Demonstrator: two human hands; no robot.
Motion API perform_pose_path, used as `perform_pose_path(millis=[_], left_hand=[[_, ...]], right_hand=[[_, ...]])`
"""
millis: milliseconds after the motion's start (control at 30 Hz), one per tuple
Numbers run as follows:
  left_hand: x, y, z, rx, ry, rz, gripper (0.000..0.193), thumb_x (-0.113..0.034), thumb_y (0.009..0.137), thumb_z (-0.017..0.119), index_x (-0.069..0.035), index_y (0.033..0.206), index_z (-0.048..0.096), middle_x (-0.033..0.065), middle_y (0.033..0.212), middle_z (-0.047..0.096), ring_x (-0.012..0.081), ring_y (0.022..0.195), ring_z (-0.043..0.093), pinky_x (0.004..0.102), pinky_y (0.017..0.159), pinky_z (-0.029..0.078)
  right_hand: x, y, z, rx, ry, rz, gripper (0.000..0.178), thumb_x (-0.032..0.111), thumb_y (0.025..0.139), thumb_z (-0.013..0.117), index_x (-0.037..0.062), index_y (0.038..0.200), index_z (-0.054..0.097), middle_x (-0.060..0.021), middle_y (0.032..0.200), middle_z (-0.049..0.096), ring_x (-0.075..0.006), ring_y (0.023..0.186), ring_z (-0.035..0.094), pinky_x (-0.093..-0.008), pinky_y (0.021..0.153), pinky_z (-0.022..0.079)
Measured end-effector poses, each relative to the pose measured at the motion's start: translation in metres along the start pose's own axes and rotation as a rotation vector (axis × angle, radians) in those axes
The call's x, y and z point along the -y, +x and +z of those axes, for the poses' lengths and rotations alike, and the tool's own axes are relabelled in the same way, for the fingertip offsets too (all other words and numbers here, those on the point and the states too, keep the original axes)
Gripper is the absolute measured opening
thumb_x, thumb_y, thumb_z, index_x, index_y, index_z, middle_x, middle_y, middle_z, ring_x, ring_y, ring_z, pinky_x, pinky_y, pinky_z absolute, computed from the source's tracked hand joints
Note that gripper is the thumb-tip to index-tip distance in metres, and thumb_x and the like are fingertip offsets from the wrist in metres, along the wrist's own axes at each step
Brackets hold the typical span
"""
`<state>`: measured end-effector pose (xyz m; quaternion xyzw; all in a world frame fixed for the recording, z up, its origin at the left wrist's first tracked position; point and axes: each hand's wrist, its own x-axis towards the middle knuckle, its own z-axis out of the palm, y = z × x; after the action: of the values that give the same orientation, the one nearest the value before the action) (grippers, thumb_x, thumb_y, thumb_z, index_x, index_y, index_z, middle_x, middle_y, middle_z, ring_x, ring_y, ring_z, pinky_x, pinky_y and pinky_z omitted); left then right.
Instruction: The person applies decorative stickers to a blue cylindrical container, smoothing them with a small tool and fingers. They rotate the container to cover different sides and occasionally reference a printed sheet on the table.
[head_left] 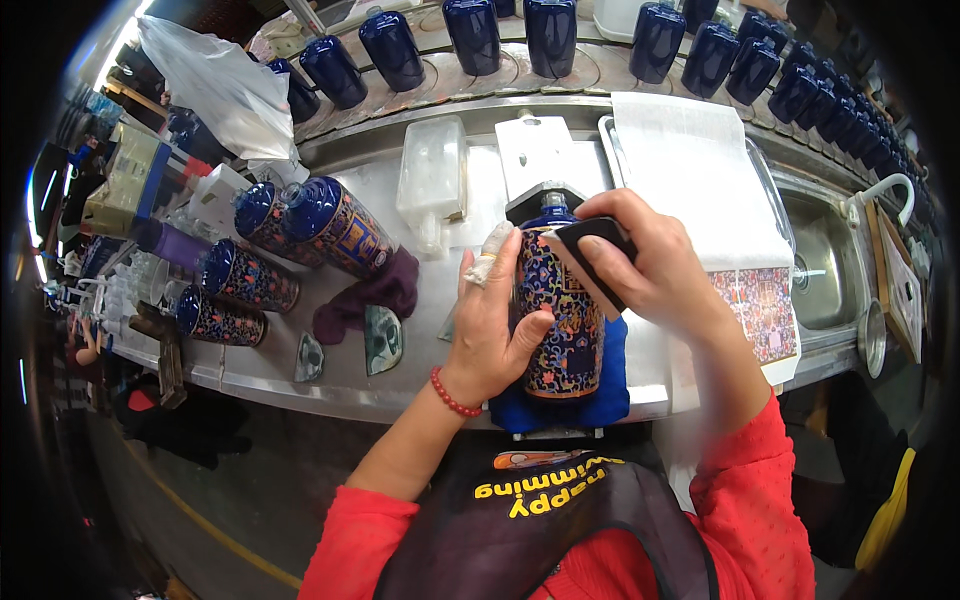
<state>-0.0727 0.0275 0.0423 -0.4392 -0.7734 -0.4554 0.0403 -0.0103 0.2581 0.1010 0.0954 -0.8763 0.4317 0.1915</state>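
In front of me a dark blue bottle (pixel 560 340) with a floral pattern lies tilted, its neck away from me, on a blue cloth (pixel 616 360). My left hand (pixel 490 335) grips the bottle's left side, thumb across its front; one finger wears a white wrap. A flat scraper (pixel 592 262) with a black grip and a tan edge is pinched in my right hand (pixel 645 262). Its edge rests against the upper right of the bottle. On the right lies a sheet of patterned decals (pixel 757 315), partly under white paper (pixel 680 170).
Several patterned bottles (pixel 340 228) stand at left beside a purple cloth (pixel 375 300) and two curved scraper pieces (pixel 383 338). A clear glass bottle (pixel 430 180) lies behind. Plain blue bottles (pixel 470 38) line the conveyor (pixel 450 88). A sink (pixel 830 292) is at right.
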Motion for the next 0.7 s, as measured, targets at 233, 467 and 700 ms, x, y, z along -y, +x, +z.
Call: perform_pose_path(millis=[233,467,700], left_hand=[[-0.032,-0.053,-0.010,0.211,0.200,0.015,0.117,-0.058,0.080,0.080,0.004,0.161,0.022,0.0304,0.158,0.035,0.0462,0.148,0.034,0.0666,0.121,0.008],[-0.025,-0.059,0.004,0.072,0.286,0.069,0.110,-0.049,0.080,0.082,0.006,0.158,0.029,0.0282,0.146,0.050,0.0472,0.138,0.045,0.0707,0.116,0.018],[-0.020,-0.065,0.008,0.114,0.253,0.051,0.109,-0.044,0.090,0.076,0.011,0.160,0.013,0.0204,0.139,0.064,0.0401,0.133,0.059,0.0672,0.121,0.008]], right_hand=[[0.011,-0.025,0.015,-0.294,-0.554,-0.293,0.025,0.012,0.088,0.072,0.0083,0.113,0.067,-0.0061,0.095,0.069,-0.0242,0.087,0.065,-0.0394,0.086,0.048],[0.040,-0.072,0.017,0.123,-0.050,-0.284,0.026,0.006,0.073,0.077,0.0109,0.099,0.073,-0.0019,0.093,0.063,-0.0228,0.084,0.057,-0.0379,0.079,0.044],[0.039,-0.079,0.014,0.393,0.138,-0.447,0.023,0.006,0.078,0.076,0.0082,0.100,0.071,-0.0038,0.081,0.058,-0.0226,0.076,0.060,-0.0368,0.074,0.046]])
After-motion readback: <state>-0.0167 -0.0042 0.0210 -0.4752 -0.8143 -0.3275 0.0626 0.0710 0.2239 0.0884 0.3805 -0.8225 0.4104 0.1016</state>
